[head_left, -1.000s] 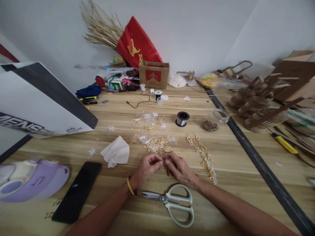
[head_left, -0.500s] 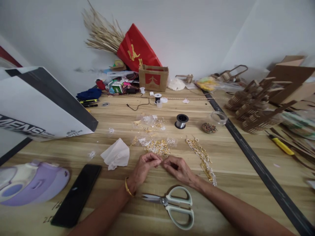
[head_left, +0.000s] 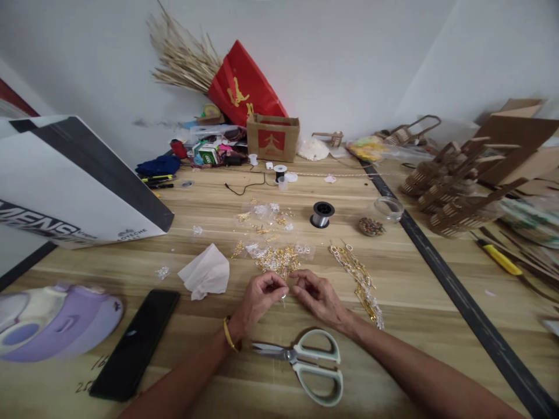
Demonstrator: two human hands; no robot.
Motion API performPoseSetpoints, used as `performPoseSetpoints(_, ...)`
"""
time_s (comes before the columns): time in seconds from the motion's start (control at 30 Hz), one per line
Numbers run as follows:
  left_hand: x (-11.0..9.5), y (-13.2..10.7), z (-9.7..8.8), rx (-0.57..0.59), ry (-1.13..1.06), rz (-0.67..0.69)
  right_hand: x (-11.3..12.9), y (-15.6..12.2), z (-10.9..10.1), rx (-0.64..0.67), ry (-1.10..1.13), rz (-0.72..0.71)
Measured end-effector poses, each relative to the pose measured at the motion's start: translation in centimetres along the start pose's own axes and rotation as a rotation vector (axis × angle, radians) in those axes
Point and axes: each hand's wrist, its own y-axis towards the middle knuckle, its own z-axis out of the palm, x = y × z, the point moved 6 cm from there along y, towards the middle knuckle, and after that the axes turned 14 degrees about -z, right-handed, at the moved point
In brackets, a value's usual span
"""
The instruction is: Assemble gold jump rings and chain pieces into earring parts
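Observation:
My left hand [head_left: 264,295], with a gold bracelet [head_left: 229,334] at the wrist, pinches thumb against forefinger. From the pinch hangs a small shiny jewelry piece [head_left: 283,299], too small to make out fully. My right hand [head_left: 318,297] hovers just beside it, thumb and forefinger apart, nothing visible between them. Directly beyond both hands lies a heap of gold and silver beads [head_left: 279,260]. Strung gold and silver chains [head_left: 360,279] lie to the right. Scissors with pale green handles [head_left: 317,368] rest on the table in front of my forearms.
Left are a crumpled tissue [head_left: 206,272], a black phone [head_left: 135,343], a purple and cream object [head_left: 65,326] and a large white box [head_left: 78,192]. Beyond the beads stand a wire spool [head_left: 322,215] and a clear jar [head_left: 386,210]. Small woven baskets [head_left: 454,203] sit at right.
My right hand's fingers have parted and drawn slightly away from the left fingertips. The small shiny piece now shows below my left pinch.

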Motion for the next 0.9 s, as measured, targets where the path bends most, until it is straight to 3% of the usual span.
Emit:
performPoseSetpoints(0.27, 0.6, -0.2, 0.6, -0.038, 0.118, 0.071, 1.0, -0.1, 0.4, 0.111, -0.16, -0.152)
performPoseSetpoints(0.43, 0.3, -0.4, 0.8, -0.037, 0.186, 0.114, 1.4, 0.0, 0.5, 0.114, -0.217, -0.246)
performPoseSetpoints(0.67, 0.1, -0.5, 0.6, -0.061, 0.155, 0.117, 1.2, 0.0, 0.2, 0.106, -0.224, -0.209)
performPoseSetpoints(0.9, 0.3, -0.2, 0.4, -0.065, 0.115, 0.095, 0.9, -0.1, 0.5, 0.14, -0.254, -0.263)
